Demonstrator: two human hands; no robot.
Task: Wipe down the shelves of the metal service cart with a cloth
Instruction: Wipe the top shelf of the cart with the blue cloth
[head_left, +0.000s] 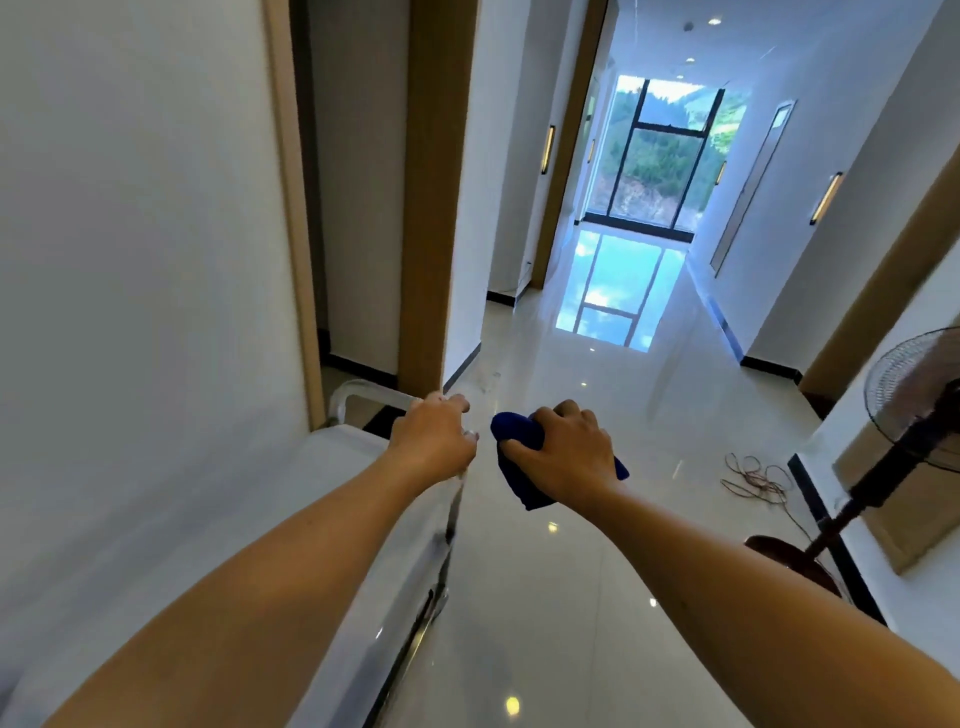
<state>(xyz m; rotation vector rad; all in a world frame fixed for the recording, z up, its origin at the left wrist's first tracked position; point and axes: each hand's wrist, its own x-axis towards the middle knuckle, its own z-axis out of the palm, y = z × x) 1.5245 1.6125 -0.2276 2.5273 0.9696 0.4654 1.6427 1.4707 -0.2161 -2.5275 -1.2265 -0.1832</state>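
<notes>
The metal service cart (332, 457) stands against the left wall, its shiny top shelf reflecting the wall. My left hand (434, 439) grips the far right corner of the cart's raised rail, fingers curled over it. Just right of it, off the cart's edge and above the floor, my right hand (563, 452) holds a bunched dark blue cloth (511, 434). The cloth sticks out on both sides of the hand. The cart's lower shelves are hidden below the top.
A glossy tiled corridor runs ahead to a large window (660, 161). A wooden door frame (426, 208) stands just past the cart. At right stand a pedestal fan (914, 415) and a loose cable (753, 478) on the floor.
</notes>
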